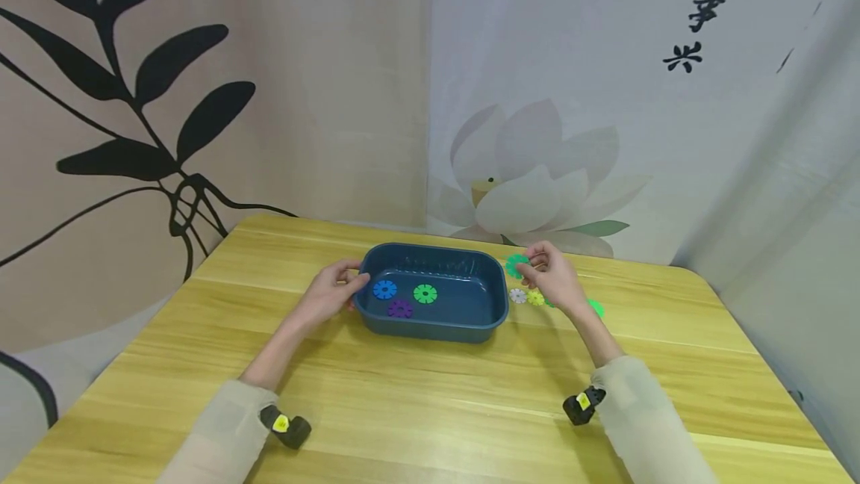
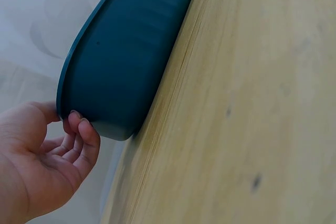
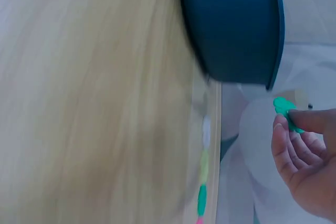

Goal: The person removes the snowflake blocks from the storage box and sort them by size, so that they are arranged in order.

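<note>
A dark blue plastic basin (image 1: 437, 331) stands on the table. My left hand (image 1: 331, 291) grips its rim at the left end, thumb on top and fingers curled beneath the rim in the left wrist view. Inside lie a blue notched disc (image 1: 385, 290), a purple one (image 1: 400, 309) and a light green one (image 1: 425, 294). Just past the basin's right end, my right hand (image 1: 554, 275) pinches a green notched plastic disc (image 1: 516, 266) between thumb and fingers, held above the table (image 3: 105, 103).
Right of the basin, a row of discs lies on the table: white (image 1: 517, 296), yellow (image 1: 535, 297), green (image 3: 202, 200) and pink (image 3: 199, 220). A bright green disc (image 1: 596, 308) shows beyond the right wrist. A printed curtain (image 1: 336, 95) hangs behind the table's far edge.
</note>
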Tool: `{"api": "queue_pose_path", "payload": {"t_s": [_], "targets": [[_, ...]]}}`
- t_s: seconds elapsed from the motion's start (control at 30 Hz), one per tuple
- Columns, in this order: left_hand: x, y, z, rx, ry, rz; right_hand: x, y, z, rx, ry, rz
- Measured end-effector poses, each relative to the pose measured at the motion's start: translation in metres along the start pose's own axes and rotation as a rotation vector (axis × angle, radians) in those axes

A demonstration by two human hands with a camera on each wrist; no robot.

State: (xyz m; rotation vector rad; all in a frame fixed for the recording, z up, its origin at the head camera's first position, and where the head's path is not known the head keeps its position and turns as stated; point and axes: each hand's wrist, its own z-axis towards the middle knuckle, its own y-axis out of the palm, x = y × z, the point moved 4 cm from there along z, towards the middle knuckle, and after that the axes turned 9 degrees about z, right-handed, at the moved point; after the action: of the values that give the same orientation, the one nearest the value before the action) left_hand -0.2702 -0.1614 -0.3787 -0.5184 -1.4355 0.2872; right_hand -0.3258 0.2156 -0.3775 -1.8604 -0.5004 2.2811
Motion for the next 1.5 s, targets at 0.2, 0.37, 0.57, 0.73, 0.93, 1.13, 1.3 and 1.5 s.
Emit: {"api": "queue_pose_path", "payload": {"t_s": [0.2,0.37,0.57,0.73,0.93,1.13,1.3,1.5], "targets": [[-0.002,-0.001,0.001,-0.002,0.001,0.007,0.014,-0.028,-0.012,0.029,0.04,-0.067],[-0.002,-0.001,0.001,-0.008,-0.002,0.001,0.027,-0.054,-0.023,0.054,0.085,-0.138],[-0.03,0.004,0.016,0.004,-0.005,0.003,0.046,-0.082,-0.033,0.075,0.139,-0.167],[-0.04,0.006,0.02,0.012,-0.003,0.009,0.059,-0.1,-0.041,0.092,0.178,-0.208],[-0.039,0.005,0.019,0.014,0.003,-0.006,0.07,-0.117,-0.047,0.103,0.23,-0.235],[-0.042,0.005,0.02,0.01,-0.005,0.003,0.079,-0.13,-0.05,0.112,0.269,-0.249],[-0.043,0.006,0.022,0.009,-0.015,0.002,0.085,-0.137,-0.053,0.121,0.297,-0.258],[-0.041,0.005,0.022,0.011,-0.008,0.017,0.088,-0.141,-0.054,0.113,0.332,-0.293]]}}
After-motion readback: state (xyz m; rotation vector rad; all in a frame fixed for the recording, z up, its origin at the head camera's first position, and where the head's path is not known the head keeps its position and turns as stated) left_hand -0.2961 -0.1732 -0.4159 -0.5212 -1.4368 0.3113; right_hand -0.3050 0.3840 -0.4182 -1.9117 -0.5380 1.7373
